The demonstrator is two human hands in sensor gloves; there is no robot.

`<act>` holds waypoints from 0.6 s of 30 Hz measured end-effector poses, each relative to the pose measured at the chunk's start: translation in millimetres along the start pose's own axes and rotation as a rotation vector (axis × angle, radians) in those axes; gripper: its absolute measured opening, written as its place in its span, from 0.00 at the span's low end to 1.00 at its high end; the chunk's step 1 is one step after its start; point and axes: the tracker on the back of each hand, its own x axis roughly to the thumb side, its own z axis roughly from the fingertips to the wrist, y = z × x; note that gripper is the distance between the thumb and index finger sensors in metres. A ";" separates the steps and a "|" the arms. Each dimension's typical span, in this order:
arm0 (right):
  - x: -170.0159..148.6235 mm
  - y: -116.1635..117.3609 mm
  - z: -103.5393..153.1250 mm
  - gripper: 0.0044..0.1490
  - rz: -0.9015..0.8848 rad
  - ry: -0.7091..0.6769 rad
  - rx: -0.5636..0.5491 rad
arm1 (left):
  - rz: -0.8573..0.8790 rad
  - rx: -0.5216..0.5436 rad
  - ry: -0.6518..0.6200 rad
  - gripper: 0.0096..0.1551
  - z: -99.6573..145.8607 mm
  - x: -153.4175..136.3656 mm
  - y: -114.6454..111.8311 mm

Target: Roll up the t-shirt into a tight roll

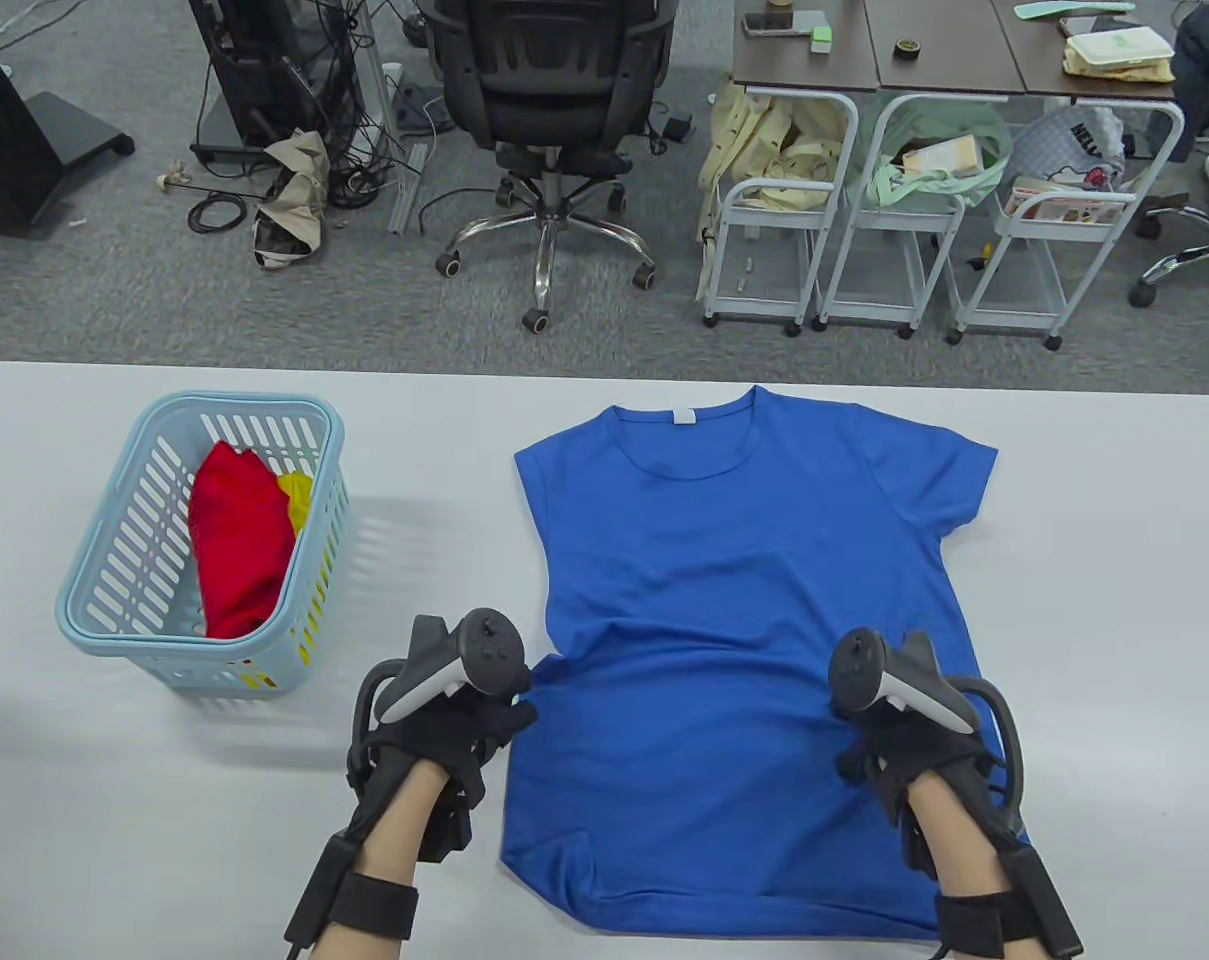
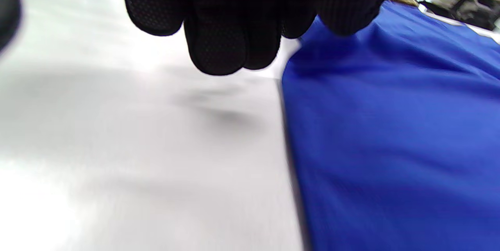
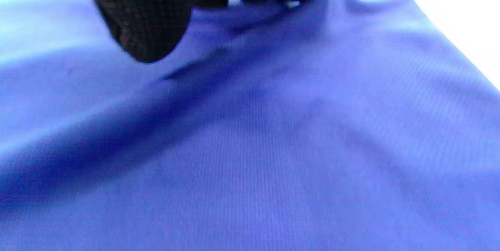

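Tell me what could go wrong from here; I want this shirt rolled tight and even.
1. The t-shirt has a crease across its middle between the hands; rolling over it would likely leave the roll lumpy and loose.
2. The left hand sits at the shirt's side edge, while the right hand sits further in on the cloth, so the roll may start crooked.
3. The left sleeve looks tucked under, the right one sticks out: uneven ends are likely.

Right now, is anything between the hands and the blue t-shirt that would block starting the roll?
Nothing visible. The left hand sits at the blue t-shirt's left edge, and the right hand is already over the fabric. The basket stands apart to the left, clear of the shirt.
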 end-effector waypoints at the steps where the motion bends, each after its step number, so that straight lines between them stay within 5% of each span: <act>1: 1.7 0.0 -1.3 0.41 0.002 -0.012 -0.005 | 0.015 0.035 0.035 0.31 -2.2 -0.6 4.2; 4: 8.3 7.5 -13.1 0.56 -0.108 -0.127 0.015 | 0.073 0.090 0.106 0.31 -15.1 1.9 16.0; 10: 11.3 21.9 -20.1 0.63 -0.079 -0.149 0.131 | 0.162 0.098 0.254 0.32 -68.8 13.6 42.5; 14: 6.0 15.3 -4.5 0.62 0.029 -0.121 0.103 | 0.330 -0.045 0.333 0.42 -106.4 18.1 44.8; 18: 0.9 7.6 -2.3 0.52 -0.036 -0.101 0.064 | 0.321 0.009 0.469 0.44 -132.5 27.0 40.1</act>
